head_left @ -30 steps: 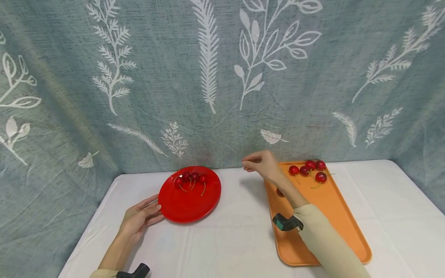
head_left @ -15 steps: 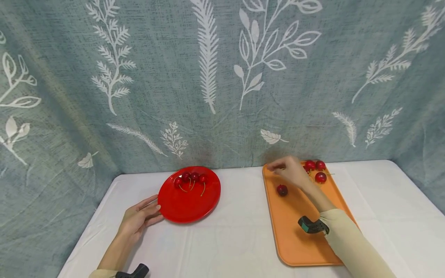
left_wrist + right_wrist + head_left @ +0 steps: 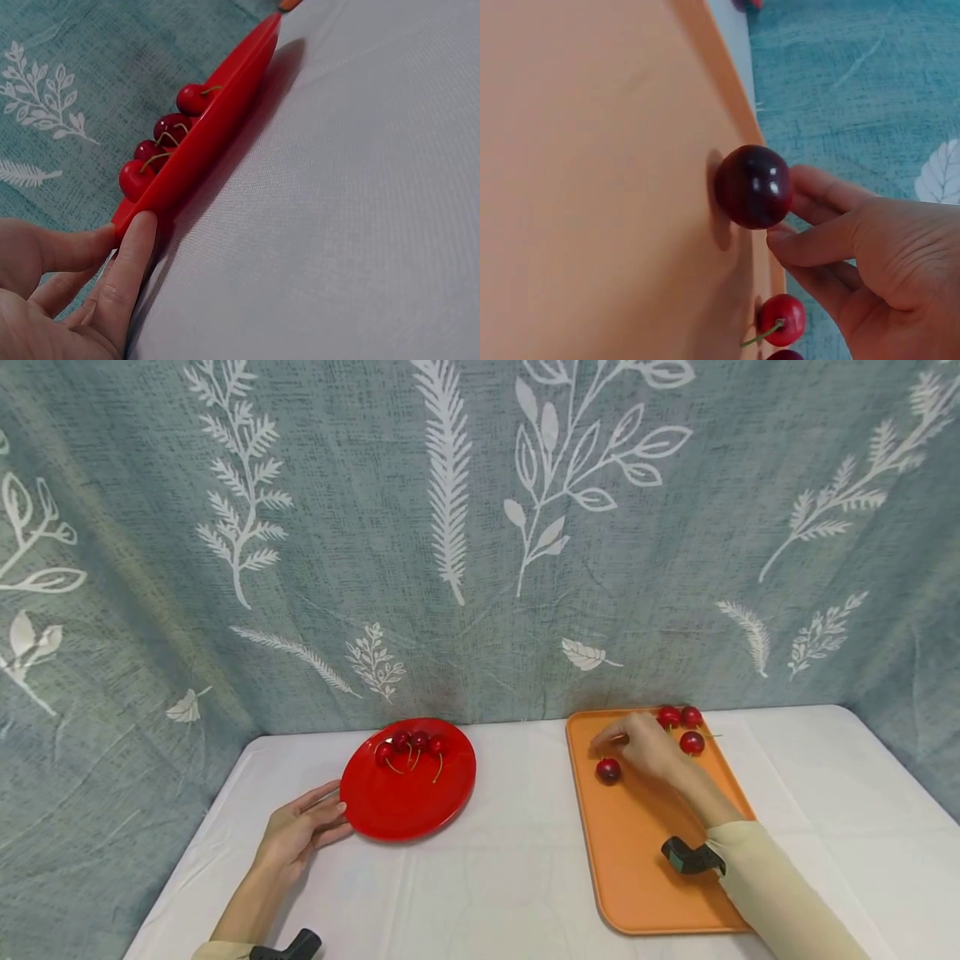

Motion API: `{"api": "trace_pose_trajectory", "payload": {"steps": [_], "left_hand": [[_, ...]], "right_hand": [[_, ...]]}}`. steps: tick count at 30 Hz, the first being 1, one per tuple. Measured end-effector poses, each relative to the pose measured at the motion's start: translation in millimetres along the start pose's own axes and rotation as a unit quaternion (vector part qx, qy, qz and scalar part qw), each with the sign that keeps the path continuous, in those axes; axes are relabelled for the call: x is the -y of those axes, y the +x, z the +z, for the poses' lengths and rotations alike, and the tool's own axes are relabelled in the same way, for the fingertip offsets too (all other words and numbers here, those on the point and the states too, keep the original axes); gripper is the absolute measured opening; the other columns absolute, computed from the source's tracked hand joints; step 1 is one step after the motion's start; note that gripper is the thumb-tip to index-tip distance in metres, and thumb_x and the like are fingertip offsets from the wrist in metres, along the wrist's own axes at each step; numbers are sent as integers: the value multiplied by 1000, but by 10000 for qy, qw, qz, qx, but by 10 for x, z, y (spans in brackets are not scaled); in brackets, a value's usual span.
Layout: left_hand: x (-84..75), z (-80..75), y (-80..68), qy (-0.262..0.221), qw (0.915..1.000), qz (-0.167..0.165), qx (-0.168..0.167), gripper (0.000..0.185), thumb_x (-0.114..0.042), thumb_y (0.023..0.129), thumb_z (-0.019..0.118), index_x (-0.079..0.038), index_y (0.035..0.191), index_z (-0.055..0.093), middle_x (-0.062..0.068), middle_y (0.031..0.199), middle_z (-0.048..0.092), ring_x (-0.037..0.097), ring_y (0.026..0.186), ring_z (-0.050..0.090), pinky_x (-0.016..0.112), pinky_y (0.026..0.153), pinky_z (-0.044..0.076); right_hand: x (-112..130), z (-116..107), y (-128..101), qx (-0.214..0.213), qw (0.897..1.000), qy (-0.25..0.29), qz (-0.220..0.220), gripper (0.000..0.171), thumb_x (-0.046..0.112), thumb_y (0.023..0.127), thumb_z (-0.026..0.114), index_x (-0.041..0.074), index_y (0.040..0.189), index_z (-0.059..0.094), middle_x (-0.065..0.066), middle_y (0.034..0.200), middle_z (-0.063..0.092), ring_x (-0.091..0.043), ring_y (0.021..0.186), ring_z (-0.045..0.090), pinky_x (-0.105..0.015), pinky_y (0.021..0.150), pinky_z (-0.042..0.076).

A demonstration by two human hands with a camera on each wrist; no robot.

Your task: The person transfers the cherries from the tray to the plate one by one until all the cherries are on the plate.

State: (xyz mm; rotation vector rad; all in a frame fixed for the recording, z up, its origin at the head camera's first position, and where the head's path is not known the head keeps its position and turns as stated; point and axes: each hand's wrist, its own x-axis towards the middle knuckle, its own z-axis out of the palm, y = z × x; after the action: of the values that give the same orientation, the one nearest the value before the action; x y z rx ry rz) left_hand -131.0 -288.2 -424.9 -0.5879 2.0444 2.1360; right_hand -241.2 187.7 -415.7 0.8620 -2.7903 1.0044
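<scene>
a white cloth covers the table (image 3: 480,877), and a teal curtain (image 3: 375,568) printed with white leaves hangs close behind it. a red plate (image 3: 408,797) with four cherries (image 3: 411,745) sits to the left, an orange tray (image 3: 652,860) to the right. the left hand (image 3: 300,833) lies flat on the table, fingers straight and touching the plate's near rim. the right hand (image 3: 651,745) reaches over the tray's far end, fingers curled, fingertips (image 3: 784,234) at a dark cherry (image 3: 608,770) lying on the tray; whether it is pinched, i cannot tell. three more cherries (image 3: 686,727) lie just beyond.
</scene>
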Motion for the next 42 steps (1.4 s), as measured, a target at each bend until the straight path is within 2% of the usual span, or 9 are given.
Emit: {"api": "trace_pose_trajectory", "payload": {"steps": [6,12,16,23,27,30,34,38,42], "left_hand": [[19,-6,3,-20,10000,-45,-49,60,-5,97,58,3,150,32,-1,111,68,15,86,72,32,79,59],[13,-2,3,32,10000,-9,-65,59,-4,97,58,3,150,32,2,114,67,16,85,72,32,79,59],[15,9,15,78,10000,33,-51,59,-3,97,57,4,149,32,4,116,67,17,85,72,33,79,59],[11,12,16,78,9999,-47,-68,60,-4,97,58,3,150,31,4,118,66,17,85,73,33,79,59],[10,12,10,79,9999,-102,-113,61,-6,97,59,2,151,31,4,118,65,16,86,73,33,79,59],[11,17,13,51,9999,-95,-98,61,-6,97,59,2,151,31,3,116,66,16,86,73,33,79,59],[9,27,23,24,9999,-80,-65,61,-5,97,59,2,151,31,3,115,66,17,85,73,33,79,59],[8,17,20,41,9999,-79,-87,62,-5,97,59,2,151,30,4,119,65,17,85,73,34,79,59],[11,6,8,-10,10000,-52,-62,61,-4,97,58,3,151,30,1,115,66,17,85,73,34,79,59]], "right_hand": [[-48,37,12,177,9997,118,-120,37,-21,78,55,4,89,79,-6,89,75,-29,94,70,-44,82,58],[-52,62,24,186,9998,75,40,26,-17,80,63,2,89,78,-7,88,75,-30,93,70,-42,81,59],[-46,73,0,56,9999,-111,98,19,-12,80,69,3,87,79,-8,86,75,-29,90,70,-40,77,59],[-15,57,-8,-314,9982,-502,-66,14,-8,81,72,1,87,79,-11,85,75,-30,85,71,-40,73,60],[15,35,0,-474,9976,-497,-123,9,-5,82,73,-1,88,79,-14,86,74,-27,80,70,-37,68,60],[45,16,8,-555,9980,-312,-37,8,-4,82,73,-2,89,78,-15,87,74,-23,76,69,-30,64,59],[116,9,26,-612,9975,194,305,8,1,83,75,-2,90,78,-15,87,74,-15,66,62,-21,54,48],[212,38,85,-639,9939,662,606,11,9,82,78,1,90,79,-13,87,74,-12,70,63,-19,55,46],[311,99,159,-753,9896,972,744,10,11,82,79,2,88,80,-12,87,75,-19,77,68,-22,58,50]]}}
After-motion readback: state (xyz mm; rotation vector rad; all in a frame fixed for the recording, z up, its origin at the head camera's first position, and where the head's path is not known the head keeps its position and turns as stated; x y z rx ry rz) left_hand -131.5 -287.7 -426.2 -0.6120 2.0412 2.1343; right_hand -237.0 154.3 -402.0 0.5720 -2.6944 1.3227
